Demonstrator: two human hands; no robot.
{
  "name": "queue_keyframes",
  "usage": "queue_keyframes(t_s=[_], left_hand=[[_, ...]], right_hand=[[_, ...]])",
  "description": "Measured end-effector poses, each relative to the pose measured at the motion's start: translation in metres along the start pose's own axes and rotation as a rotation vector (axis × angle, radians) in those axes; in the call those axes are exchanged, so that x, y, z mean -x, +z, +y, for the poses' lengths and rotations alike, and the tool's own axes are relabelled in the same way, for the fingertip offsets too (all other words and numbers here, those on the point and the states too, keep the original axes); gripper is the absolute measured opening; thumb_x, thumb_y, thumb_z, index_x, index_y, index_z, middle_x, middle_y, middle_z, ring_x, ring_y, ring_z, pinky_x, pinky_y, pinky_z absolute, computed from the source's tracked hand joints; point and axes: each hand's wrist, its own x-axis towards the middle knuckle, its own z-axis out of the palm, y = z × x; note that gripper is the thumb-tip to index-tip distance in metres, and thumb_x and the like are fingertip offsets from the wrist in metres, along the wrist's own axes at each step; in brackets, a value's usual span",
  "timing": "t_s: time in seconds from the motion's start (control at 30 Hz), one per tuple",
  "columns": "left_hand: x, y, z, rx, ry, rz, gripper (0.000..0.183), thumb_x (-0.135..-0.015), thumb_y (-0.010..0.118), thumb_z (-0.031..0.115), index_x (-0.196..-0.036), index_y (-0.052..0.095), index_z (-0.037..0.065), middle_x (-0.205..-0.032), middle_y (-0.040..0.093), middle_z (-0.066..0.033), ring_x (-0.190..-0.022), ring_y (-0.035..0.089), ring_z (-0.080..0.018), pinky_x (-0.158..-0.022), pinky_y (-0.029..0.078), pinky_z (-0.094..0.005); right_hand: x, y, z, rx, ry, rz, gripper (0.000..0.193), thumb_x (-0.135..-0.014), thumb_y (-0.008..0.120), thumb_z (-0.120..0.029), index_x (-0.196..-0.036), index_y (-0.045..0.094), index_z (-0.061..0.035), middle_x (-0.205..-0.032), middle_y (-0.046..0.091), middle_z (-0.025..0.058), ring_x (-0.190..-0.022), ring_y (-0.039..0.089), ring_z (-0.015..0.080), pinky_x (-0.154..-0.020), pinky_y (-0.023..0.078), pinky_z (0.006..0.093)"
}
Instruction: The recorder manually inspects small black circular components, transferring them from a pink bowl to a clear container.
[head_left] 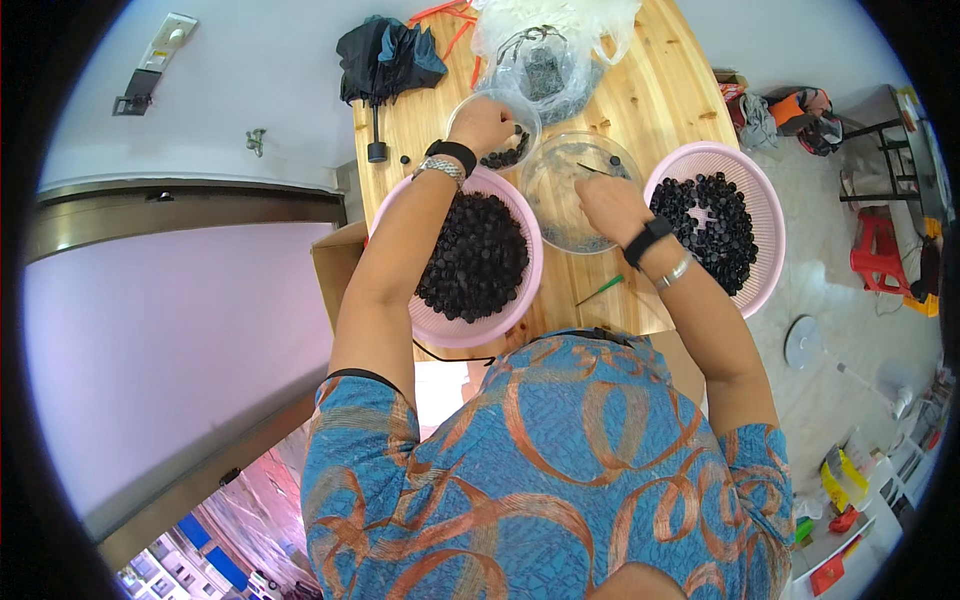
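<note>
fingers of the left hand (482,122) are curled down into a small clear bowl (527,112) of black caps; their grip cannot be told. a pink basket (470,327) of caps is placed below. a thin dark tool (592,170) is pinched by the right hand (610,205) over a larger clear bowl (553,195); another pink basket (765,215) is set rightmost.

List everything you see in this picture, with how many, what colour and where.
Wooden table: one, light wood, centre top.
Pink baskets: two, each holding small black round parts, one at left, one at right.
Clear bowls: two, one under the left hand, one under the right hand.
Plastic bag: one, clear, dark contents, far end of the table.
Folded umbrella: one, dark, far left of the table.
Screwdriver: one, green handle, near edge.
Cardboard box: one, brown, left of the table.
Left hand: in the smaller bowl.
Right hand: over the larger bowl.
</note>
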Motion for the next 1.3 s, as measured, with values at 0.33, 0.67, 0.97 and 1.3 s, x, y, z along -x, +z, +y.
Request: queue_keyframes(t_s=[0.33,0.67,0.97,1.3], left_hand=[[0.095,-0.036,0.057,1.289,-0.262,0.089,0.014,-0.083,0.061,0.011,-0.092,0.056,0.002,-0.080,0.059,-0.0027,-0.068,0.055,-0.0076,-0.060,0.045,-0.0185],[0.172,-0.028,0.075,1.777,-0.320,0.308,0.009,-0.085,0.057,0.005,-0.093,0.056,0.003,-0.086,0.061,-0.0056,-0.073,0.058,-0.0099,-0.064,0.049,-0.0192],[0.202,-0.022,0.100,2.083,-0.319,0.455,0.018,-0.087,0.052,0.000,-0.104,0.053,-0.002,-0.105,0.058,-0.0138,-0.096,0.059,-0.0183,-0.083,0.051,-0.0235],[0.240,-0.030,0.139,2.206,-0.270,0.458,0.024,-0.089,0.049,0.004,-0.112,0.050,-0.001,-0.102,0.059,-0.0107,-0.095,0.059,-0.0171,-0.080,0.051,-0.0245]], right_hand=[[-0.057,0.038,0.000,0.156,0.069,-0.409,0.021,-0.071,0.062,-0.012,-0.089,0.066,-0.0007,-0.092,0.063,0.0218,-0.087,0.063,0.0311,-0.072,0.051,0.0385],[-0.047,0.040,-0.029,0.184,0.060,-0.332,0.022,-0.077,0.052,-0.012,-0.088,0.067,-0.0011,-0.090,0.063,0.0216,-0.085,0.064,0.0312,-0.072,0.050,0.0389],[-0.036,0.054,-0.036,0.079,-0.011,-0.294,0.024,-0.074,0.057,-0.021,-0.085,0.066,-0.0019,-0.087,0.064,0.0212,-0.082,0.063,0.0334,-0.070,0.050,0.0405],[-0.029,0.040,-0.005,-0.269,0.024,-0.214,0.014,-0.072,0.058,-0.013,-0.078,0.062,-0.0014,-0.075,0.061,0.0142,-0.070,0.061,0.0242,-0.059,0.049,0.0350]])
